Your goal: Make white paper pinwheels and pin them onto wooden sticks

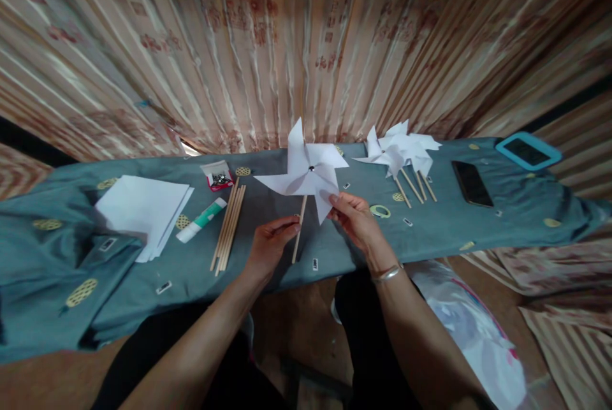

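A white paper pinwheel with a dark pin at its centre stands upright in front of me on a thin wooden stick. The fingers of my left hand are closed around that stick below the blades. My right hand pinches the lower right blade of the same pinwheel between thumb and fingers. Several wooden sticks lie to the left of my left hand. Right of the pinwheel, a group of other paper pinwheels on sticks lies on the cloth.
On the green-grey cloth lie white paper sheets, a glue stick, an open box of metal pins, a green tape ring, a phone and a blue-framed tablet. A plastic bag sits below right.
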Demonstrator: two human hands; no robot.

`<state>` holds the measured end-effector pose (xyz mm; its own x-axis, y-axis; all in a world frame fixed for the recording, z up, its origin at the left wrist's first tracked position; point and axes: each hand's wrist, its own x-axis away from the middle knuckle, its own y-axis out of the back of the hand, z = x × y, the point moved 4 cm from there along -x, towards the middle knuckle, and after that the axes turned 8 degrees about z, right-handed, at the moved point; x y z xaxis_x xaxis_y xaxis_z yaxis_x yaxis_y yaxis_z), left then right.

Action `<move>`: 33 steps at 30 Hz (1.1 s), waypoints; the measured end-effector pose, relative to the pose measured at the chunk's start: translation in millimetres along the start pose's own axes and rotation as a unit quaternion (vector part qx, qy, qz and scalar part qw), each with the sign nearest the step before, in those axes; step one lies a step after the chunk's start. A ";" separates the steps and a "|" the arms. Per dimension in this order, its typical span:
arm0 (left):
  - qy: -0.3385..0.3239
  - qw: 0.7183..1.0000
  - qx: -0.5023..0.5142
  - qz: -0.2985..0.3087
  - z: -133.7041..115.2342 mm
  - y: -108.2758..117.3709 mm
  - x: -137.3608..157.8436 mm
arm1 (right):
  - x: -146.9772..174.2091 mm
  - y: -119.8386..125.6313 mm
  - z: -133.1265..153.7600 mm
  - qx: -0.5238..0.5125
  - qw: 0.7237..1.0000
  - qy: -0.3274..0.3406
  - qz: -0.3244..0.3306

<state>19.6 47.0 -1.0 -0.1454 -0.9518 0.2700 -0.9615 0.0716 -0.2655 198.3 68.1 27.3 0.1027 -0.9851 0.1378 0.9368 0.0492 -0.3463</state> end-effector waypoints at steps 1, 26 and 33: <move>-0.001 1.000 -0.001 0.001 0.3 -0.3 -0.2 | 0.4 -1.1 -0.6 -0.004 1.000 -0.003 0.005; -0.005 0.999 0.011 0.038 0.5 -4.5 1.9 | 2.5 -19.0 -7.3 0.152 0.984 0.018 0.086; -0.006 1.000 0.013 0.008 0.9 5.7 0.2 | 6.7 14.2 15.4 0.113 0.989 0.096 -0.030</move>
<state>14.3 46.9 -3.3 -0.1583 -0.9542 0.2540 -0.9526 0.0799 -0.2936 217.5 64.7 37.6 0.0003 -0.9994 -0.0339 0.9923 0.0045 -0.1240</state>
